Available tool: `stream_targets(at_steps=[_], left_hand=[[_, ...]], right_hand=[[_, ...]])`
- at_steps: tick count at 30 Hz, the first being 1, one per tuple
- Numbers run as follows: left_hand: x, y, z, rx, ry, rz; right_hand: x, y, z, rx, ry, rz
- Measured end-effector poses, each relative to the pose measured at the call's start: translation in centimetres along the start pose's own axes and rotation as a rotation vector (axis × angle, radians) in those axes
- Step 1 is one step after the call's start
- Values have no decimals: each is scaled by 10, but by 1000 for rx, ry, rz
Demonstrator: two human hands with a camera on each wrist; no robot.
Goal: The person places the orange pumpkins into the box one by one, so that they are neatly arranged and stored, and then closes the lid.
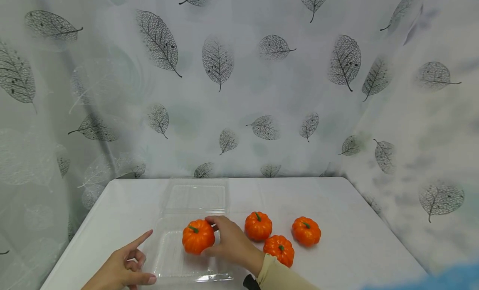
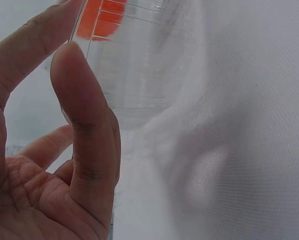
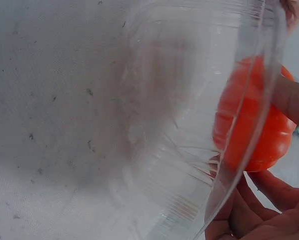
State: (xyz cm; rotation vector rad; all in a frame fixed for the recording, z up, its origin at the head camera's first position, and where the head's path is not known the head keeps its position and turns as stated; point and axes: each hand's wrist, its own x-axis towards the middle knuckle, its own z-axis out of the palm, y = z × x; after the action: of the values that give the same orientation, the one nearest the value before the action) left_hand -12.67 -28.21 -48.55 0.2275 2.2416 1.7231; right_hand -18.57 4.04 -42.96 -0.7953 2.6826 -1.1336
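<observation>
My right hand grips a small orange toy pumpkin with a green stem, thumb on its near side and fingers behind. The pumpkin is over the base of a clear plastic clamshell box, whose lid lies folded back. In the right wrist view the pumpkin shows partly through the box wall. My left hand is at the box's left side, index finger extended and thumb apart, holding nothing. In the left wrist view its fingertips are right at the clear wall.
To the right of the box sit more orange pumpkins: one behind, one nearer, one farther right. All are on a white table. A leaf-print curtain hangs behind the table. Something blue and blurred fills the lower right corner.
</observation>
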Motion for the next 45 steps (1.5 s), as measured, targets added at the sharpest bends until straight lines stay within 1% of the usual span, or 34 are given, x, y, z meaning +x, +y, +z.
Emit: stream_targets(at_steps=[3, 8, 10, 13, 17, 23, 30, 39, 45], left_hand=[[-1, 1, 0, 6, 2, -11], [-1, 0, 0, -9, -3, 11], [-1, -1, 0, -12, -2, 17], [-1, -1, 0, -10, -1, 9], [0, -1, -1, -13, -1, -2], [1, -4, -1, -22, -6, -7], [1, -5, -1, -17, -6, 5], [2, -3, 0, -26, -1, -41], [2, -2, 0, -31, 0, -42]], right_hand=[[1, -1, 2, -45, -4, 3], [3, 1, 6, -119, -5, 13], [4, 4, 10, -175, -2, 15], [7, 8, 15, -283, 3, 8], [11, 12, 20, -419, 1, -28], [12, 12, 23, -560, 2, -74], [11, 11, 21, -661, -3, -97], [10, 10, 21, -819, 11, -118], [10, 9, 22, -845, 5, -112]])
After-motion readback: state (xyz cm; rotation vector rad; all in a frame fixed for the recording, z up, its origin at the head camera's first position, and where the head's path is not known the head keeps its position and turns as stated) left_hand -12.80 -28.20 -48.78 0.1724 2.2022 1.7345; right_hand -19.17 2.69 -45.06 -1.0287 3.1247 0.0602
